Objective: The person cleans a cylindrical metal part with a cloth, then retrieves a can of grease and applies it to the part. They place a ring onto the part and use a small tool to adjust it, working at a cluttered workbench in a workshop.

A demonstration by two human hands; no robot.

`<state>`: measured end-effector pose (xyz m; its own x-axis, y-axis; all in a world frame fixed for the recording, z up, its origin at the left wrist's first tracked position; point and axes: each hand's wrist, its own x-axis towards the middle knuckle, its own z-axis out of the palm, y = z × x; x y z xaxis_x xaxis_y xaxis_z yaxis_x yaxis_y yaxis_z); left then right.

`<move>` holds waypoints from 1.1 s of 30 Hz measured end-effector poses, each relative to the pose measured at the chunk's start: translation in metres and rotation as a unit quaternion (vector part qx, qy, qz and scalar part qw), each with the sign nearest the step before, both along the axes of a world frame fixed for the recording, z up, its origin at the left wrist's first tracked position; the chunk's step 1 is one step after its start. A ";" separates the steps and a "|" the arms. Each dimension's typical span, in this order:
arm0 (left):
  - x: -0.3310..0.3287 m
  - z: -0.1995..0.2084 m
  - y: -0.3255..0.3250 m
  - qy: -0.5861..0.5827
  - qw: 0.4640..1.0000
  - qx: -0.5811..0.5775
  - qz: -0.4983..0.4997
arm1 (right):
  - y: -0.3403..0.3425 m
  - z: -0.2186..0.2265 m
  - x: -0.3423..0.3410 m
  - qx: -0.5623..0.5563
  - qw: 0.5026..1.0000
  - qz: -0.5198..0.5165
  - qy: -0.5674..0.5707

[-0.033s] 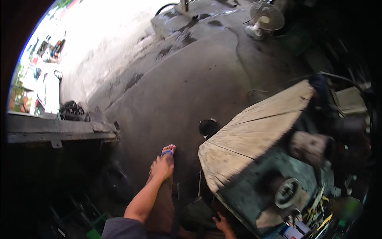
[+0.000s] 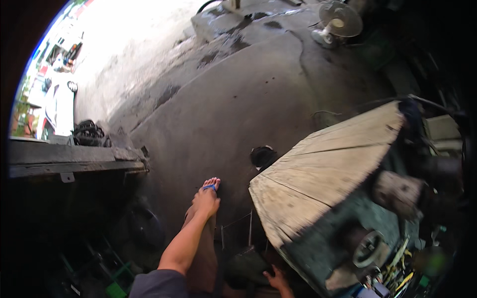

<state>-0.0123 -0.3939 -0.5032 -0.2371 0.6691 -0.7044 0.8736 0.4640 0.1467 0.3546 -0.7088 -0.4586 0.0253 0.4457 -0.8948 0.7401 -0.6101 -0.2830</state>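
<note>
My left hand [image 2: 205, 201] rests over my bent leg, just short of my bare foot [image 2: 212, 183] in a blue-strapped sandal. It holds no object, and its fingers lie against the leg. Low in the view, my right hand [image 2: 277, 279] is open with its fingers apart, beside a dark boxy thing [image 2: 248, 263] that is too dim to name. To the right of both hands stands a workbench with a worn wooden board [image 2: 318, 169] on top. A round metal wheel-like part [image 2: 367, 248] and a rusty cylinder [image 2: 397, 191] sit on its dark surface.
A fan [image 2: 339, 22] stands on the concrete floor [image 2: 238, 114] at the far right. Near the board lies a dark round object [image 2: 262, 157]. A ledge [image 2: 74, 161] with coiled black cable [image 2: 89, 133] is at left. Tools [image 2: 402, 278] crowd the lower right; a white car [image 2: 62, 109] is outside.
The view has shifted slightly, so the bench and fan sit a little farther right. My left hand stays on my leg; my right hand's fingers look more spread.
</note>
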 end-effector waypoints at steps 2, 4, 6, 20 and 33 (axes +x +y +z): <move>0.005 -0.068 0.032 -0.077 0.989 0.130 -0.003 | 0.037 0.016 -0.036 0.029 0.999 -0.019 0.004; 0.020 -0.131 0.064 -0.140 0.987 0.076 0.015 | 0.075 0.016 -0.084 0.083 0.993 -0.080 0.010; 0.042 -0.181 0.091 -0.216 0.972 0.088 0.028 | 0.113 0.012 -0.119 0.038 0.993 -0.105 -0.034; 0.165 -0.359 0.202 -0.225 0.965 -0.033 -0.127 | 0.100 -0.005 -0.127 -0.084 0.982 -0.168 -0.017; 0.007 -0.187 0.165 -0.324 0.934 0.112 0.101 | 0.130 0.003 -0.155 -0.131 0.988 -0.076 0.023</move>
<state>-0.0054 -0.2291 -0.6903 0.0521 0.8045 -0.5916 0.4657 0.5045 0.7270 0.1994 -0.5785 -0.4553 0.0318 0.1931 -0.9807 0.6240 -0.7703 -0.1314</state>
